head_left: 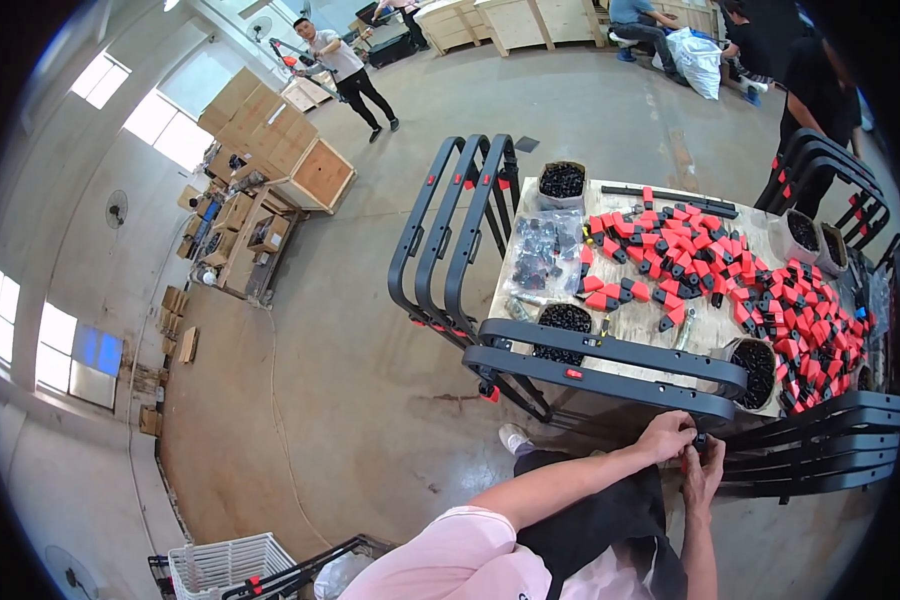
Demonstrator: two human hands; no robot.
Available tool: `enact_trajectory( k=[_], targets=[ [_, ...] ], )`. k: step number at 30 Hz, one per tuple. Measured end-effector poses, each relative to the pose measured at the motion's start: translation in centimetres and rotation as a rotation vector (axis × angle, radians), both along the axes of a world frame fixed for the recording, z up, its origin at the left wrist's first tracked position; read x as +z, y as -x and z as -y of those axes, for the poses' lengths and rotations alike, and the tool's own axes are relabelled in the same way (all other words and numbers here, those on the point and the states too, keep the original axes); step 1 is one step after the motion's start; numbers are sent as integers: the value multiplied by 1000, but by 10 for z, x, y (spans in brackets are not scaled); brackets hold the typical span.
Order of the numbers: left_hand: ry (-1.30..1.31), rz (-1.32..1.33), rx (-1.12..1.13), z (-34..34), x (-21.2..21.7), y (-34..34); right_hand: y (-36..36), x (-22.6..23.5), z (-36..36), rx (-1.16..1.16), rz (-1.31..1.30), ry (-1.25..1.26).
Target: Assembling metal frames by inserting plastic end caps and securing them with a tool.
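My left hand (667,437) and my right hand (705,474) meet at the near side of the table, fingers closed and pinched together. Between them is a small black part (700,440), mostly covered by the fingers; a spot of red shows beside it. Just above my left hand is the curved end of a black bent-tube frame (660,396), which carries a small red piece. Whether the part touches this frame, I cannot tell. More black tube frames (820,445) are stacked close to the right of my right hand.
The wooden table (625,325) bears a heap of red-and-black plastic pieces (700,250), tubs of small black parts (563,335) and a clear plastic bag (545,250). Black frames (460,230) lean at its left end. Other people (345,65) are farther off. A white basket (230,567) stands lower left.
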State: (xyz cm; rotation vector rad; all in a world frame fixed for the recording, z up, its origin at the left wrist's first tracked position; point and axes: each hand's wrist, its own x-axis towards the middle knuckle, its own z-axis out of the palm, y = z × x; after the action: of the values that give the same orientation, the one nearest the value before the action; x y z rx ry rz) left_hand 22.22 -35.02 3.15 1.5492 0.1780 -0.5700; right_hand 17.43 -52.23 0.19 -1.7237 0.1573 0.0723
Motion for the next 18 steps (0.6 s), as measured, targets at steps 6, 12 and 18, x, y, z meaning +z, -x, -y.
enact_trajectory(
  k=[6, 12, 18],
  targets=[
    [-123, 45, -13, 0, -8, 0, 2, 5, 1, 18, -34, 10],
    [-158, 24, -4, 5, -9, 7, 2, 1, 1, -5, 27, 15],
    [-104, 56, 84, 9, -15, 8, 1, 15, -3, -7, -31, 62]
  ],
)
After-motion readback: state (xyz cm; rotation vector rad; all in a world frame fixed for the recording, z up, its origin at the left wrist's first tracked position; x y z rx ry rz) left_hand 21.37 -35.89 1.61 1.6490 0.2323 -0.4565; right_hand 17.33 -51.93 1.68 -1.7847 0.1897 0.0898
